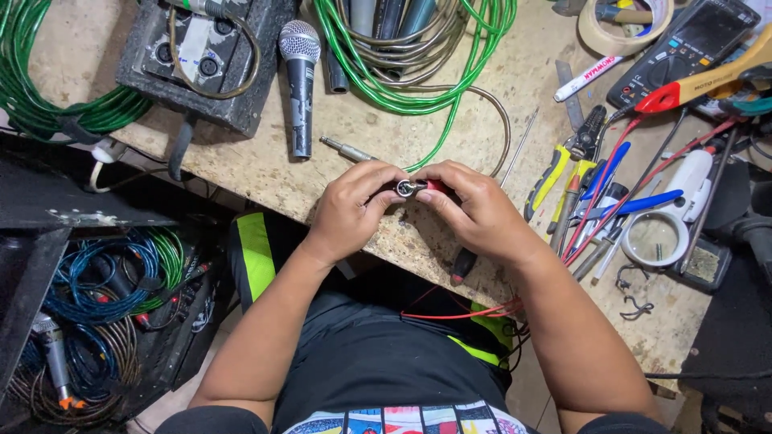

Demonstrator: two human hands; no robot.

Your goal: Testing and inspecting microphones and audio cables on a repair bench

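Both hands pinch a metal plug (408, 188); microphone (300, 80) and pliers (551, 178) flank them.

An audio repair workshop; worn chipboard workbench (450, 241) strewn with microphone (300, 80), coiled cables (418, 72), multimeter (691, 48), pliers (555, 173).

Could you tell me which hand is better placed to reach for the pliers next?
Probably the right hand: the pliers lie just beyond it on the workbench, while the left hand is further away. Both pinch the connector.

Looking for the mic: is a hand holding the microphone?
No, the microphone lies alone on the bench; both hands pinch a small metal plug.
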